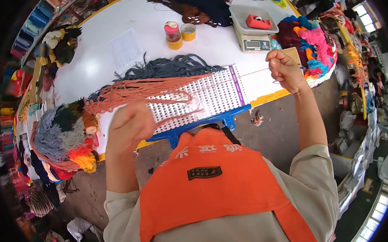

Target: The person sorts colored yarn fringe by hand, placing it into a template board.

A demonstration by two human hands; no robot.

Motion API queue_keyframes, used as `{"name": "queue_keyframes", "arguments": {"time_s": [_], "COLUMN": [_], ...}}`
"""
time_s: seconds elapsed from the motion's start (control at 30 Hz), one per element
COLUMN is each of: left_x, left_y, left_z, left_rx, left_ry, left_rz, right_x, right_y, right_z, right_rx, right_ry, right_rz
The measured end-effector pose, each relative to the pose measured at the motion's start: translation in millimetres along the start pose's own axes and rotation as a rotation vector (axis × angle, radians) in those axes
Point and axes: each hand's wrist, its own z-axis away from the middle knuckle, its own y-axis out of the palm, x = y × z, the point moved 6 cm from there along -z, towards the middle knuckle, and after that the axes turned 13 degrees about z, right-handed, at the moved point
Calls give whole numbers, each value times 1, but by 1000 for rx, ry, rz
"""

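Observation:
A white perforated card (206,98) with a purple strip sits in a blue holder (194,126) at the table's near edge. Rust-orange yarn strands (135,91) lie across it, and dark grey strands (165,67) lie behind them. My left hand (128,124) is closed over the card's left part, blurred, pinching orange strands. My right hand (283,68) is raised to the right of the card, fingers closed on a thin thread stretched back toward the card.
A digital scale (253,34) with a red tape dispenser stands behind the card. Two small jars (178,34) stand mid-table. Yarn piles lie at left (65,136) and right (313,44). Dark knit fabric (196,4) is at the far edge.

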Motion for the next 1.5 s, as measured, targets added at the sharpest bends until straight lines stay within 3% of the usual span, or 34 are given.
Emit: {"name": "queue_keyframes", "arguments": {"time_s": [0.03, 0.1, 0.17, 0.33, 0.4, 0.43, 0.47, 0.5, 0.53, 0.57, 0.6, 0.67, 0.7, 0.73, 0.8, 0.83, 0.87, 1.0, 1.1, 1.13, 1.23, 1.3, 1.33, 1.4, 1.5], "left_x": [-12, -41, -82, -135, -128, -121, -106, -85, -64, -44, -24, 8, 16, 23, 33, 38, 40, 34, 32, 33, 40, 49, 50, 52, 61], "left_y": [-2, -7, -17, -46, -60, -70, -72, -78, -82, -73, -64, -37, -25, -15, -8, -2, -1, -4, -14, -15, -7, 4, 16, 25, 22], "left_z": [14, 38, 59, 90, 94, 94, 90, 81, 69, 51, 36, 2, -9, -20, -33, -36, -38, -41, -40, -39, -48, -54, -58, -59, -59], "left_rx": [-28, 102, 149, 17, -38, -87, -194, -309, -429, -585, -435, -336, -334, -323, -227, -98, -92, -294, -215, -218, -186, -188, -61, -86, -128], "left_ry": [108, 191, 374, 701, 687, 687, 596, 533, 479, 403, 344, 232, 211, 183, 181, 95, 99, 210, 170, 174, 139, 141, 108, 134, 2], "left_rz": [141, 541, 719, 762, 750, 730, 613, 536, 453, 123, 61, 259, 376, 498, 409, 466, 464, 398, 637, 637, 513, 417, 415, 189, 164], "right_x": [-1, -6, -17, -75, -123, -144, -114, -105, -102, -84, -61, -34, -1, 12, 28, 31, 33, 22, -7, -3, 11, 21, 23, 25, 13], "right_y": [0, -1, -7, -43, -89, -107, -79, -52, -28, 9, 52, 138, 174, 201, 237, 244, 249, 245, 234, 231, 207, 209, 211, 222, 217], "right_z": [-2, -6, -14, -48, -60, -69, -70, -62, -72, -78, -79, -76, -65, -59, -52, -51, -50, -40, -33, -33, -32, -35, -37, -38, -41], "right_rx": [-4, -2, 19, -18, -455, -604, -732, -810, -739, -649, -521, -142, -92, -44, 16, 19, 24, 124, 247, 119, -163, -93, -63, 33, 48], "right_ry": [-1, 6, 24, 86, 294, 170, 22, 154, -67, -245, -420, -122, -353, -388, -383, -384, -384, -372, -275, -367, -321, -317, -272, -277, -298], "right_rz": [-20, -32, -39, -109, 160, 701, 1241, 1432, 1327, 1203, 938, 285, 341, 324, 239, 264, 288, 209, 529, 525, 445, 183, 212, 88, 71]}}
